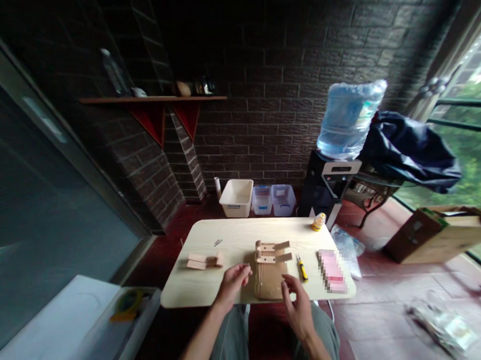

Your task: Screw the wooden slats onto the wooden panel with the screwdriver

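Left hand (232, 285) was curled, contents unclear; right hand (299, 307), fingers parted. Pale-brown, two-armed wooden assembly (269, 259), twelve o'clock, risked sliding if bumped.

The wooden pieces (269, 258) look smooth and matt, the water jug (344, 121) glossy plastic.

- Left hand (234, 280) curled, thumb near fingers
- Right hand (297, 302) loosely curved, thumb and fingers apart
- Left forearm (203, 335) and right forearm (320, 355) bare, angled inward
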Tool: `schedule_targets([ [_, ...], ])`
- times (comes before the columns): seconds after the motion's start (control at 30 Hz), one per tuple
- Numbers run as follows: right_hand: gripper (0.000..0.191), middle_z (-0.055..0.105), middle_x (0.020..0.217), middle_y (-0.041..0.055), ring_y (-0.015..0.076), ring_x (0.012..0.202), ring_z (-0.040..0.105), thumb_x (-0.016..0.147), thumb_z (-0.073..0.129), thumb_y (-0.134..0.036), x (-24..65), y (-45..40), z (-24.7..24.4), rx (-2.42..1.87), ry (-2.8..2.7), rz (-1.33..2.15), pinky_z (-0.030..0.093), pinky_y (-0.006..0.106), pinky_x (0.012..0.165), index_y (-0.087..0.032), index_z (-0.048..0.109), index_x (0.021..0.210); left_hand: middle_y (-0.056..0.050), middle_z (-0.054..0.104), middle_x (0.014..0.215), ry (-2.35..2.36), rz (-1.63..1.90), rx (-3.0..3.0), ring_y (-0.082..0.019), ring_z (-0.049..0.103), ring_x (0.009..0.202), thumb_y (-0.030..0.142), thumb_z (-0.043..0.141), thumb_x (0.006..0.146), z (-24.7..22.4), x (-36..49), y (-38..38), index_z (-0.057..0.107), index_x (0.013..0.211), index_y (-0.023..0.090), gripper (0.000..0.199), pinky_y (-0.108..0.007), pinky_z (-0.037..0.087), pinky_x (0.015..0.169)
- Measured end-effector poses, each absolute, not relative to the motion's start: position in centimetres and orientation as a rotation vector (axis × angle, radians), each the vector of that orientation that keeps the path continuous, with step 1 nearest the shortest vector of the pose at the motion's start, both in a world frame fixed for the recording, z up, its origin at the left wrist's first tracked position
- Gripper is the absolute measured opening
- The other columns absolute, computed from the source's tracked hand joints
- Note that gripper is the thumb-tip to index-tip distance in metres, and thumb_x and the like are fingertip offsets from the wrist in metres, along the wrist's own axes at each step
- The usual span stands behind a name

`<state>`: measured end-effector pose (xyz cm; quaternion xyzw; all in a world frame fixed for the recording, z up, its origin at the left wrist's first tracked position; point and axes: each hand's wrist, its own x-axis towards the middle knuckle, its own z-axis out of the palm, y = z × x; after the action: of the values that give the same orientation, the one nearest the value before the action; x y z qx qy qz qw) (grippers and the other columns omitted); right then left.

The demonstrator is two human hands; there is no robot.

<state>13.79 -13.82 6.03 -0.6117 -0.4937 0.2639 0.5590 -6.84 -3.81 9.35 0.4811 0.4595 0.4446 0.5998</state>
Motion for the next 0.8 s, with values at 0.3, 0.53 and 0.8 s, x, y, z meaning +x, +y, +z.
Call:
schedule_targets([
  [0.3, 0.022, 0.076, 0.114, 0.0079, 0.0215, 0.1, 0.072, 0.101, 0.059, -0.028, 10.7, -19.3, 11.7, -1.246, -1.328, 0.512, 0.06, 0.033, 0.091, -0.025, 0.069, 0.12, -0.005, 0.075, 0.086, 0.873, 1.084, 0.808, -0.012, 0.064, 0.073, 0.057, 0.09, 0.071, 9.1, -1.6, -13.5, 0.078, 0.095, 0.016, 0.049, -0.022, 0.05, 0.068],
  [0.53, 0.027, 0.077, 0.114, 0.0071, 0.0238, 0.105, 0.072, 0.094, 0.064, -0.026, 10.8, -21.5, 12.1, -1.247, -1.379, 0.515, 0.059, 0.036, 0.095, -0.027, 0.073, 0.119, -0.009, 0.079, 0.096, 0.885, 1.084, 0.823, -0.017, 0.07, 0.081, 0.057, 0.09, 0.07, 10.2, -2.0, -16.4, 0.081, 0.098, 0.016, 0.05, -0.024, 0.053, 0.072],
  [0.8, 0.027, 0.078, 0.115, 0.0094, 0.0262, 0.107, 0.073, 0.094, 0.064, -0.032, 10.5, -22.5, 13.0, -1.254, -1.326, 0.585, 0.059, 0.039, 0.098, -0.026, 0.074, 0.117, -0.008, 0.08, 0.104, 0.943, 1.08, 0.88, -0.019, 0.073, 0.087, 0.055, 0.09, 0.072, 12.1, -2.8, -17.5, 0.078, 0.106, 0.02, 0.05, -0.025, 0.054, 0.075],
])
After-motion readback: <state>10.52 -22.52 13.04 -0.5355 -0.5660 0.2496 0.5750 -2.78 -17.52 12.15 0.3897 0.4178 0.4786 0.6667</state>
